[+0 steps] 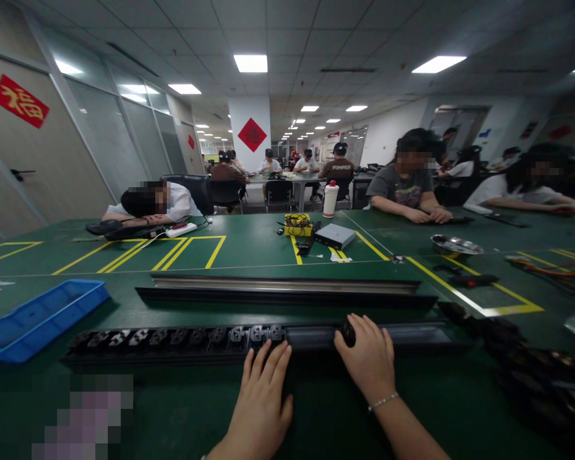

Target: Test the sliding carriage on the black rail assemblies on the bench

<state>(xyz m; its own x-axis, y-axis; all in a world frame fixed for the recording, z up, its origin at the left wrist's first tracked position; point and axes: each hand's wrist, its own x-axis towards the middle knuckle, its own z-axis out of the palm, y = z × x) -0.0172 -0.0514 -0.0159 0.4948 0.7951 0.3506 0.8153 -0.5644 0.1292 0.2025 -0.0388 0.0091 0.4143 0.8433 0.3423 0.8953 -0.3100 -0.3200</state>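
Observation:
A long black power-strip housing [311, 338] lies lengthwise in front of me. Its left part holds a row of black socket modules [199, 337], while the right part shows the bare channel. My left hand [266, 390] rests with outstretched fingers on the near edge, by the last module in the row. Over the channel, my right hand [368, 354] is closed around a small black socket module [348, 333], partly hidden by the fingers. Behind the housing lies a second long black rail [287, 295] with a metallic strip.
A blue tray [43, 316] stands at left. A dark heap of black parts [531, 364] lies at right. Further back are a grey box [335, 236], a yellow block with cable [298, 224], a bottle [330, 199] and a metal bowl [456, 244]. Several people sit around.

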